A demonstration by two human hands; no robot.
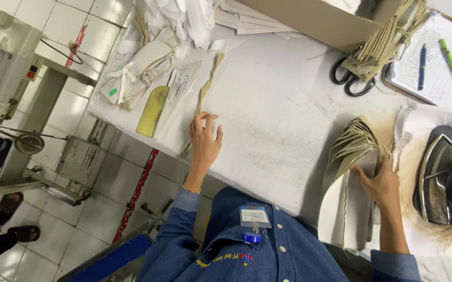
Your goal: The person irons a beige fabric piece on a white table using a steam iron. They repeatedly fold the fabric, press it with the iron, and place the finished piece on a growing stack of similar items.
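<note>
My left hand (205, 140) lies on the white padded table (278, 120) with its fingers spread, fingertips touching a long narrow beige fabric strip (205, 86) that runs away from me. My right hand (380, 184) is at the right, fingers pushed into a fanned stack of beige cut fabric pieces (352, 149), holding it against white cloth pieces (341, 209) at the table's near edge. I wear a blue long-sleeved shirt with a badge clipped to the chest.
A dark flat iron (448, 183) rests right of the stack. Black scissors (348, 79), a tied beige bundle (388, 39), a notebook with two pens (440, 62) and a cardboard box (314, 18) lie at the back. A brass-coloured template (153, 110) and white fabric scraps (147, 68) sit left. Another person's sandalled feet (9, 219) stand near a sewing machine frame (33, 141).
</note>
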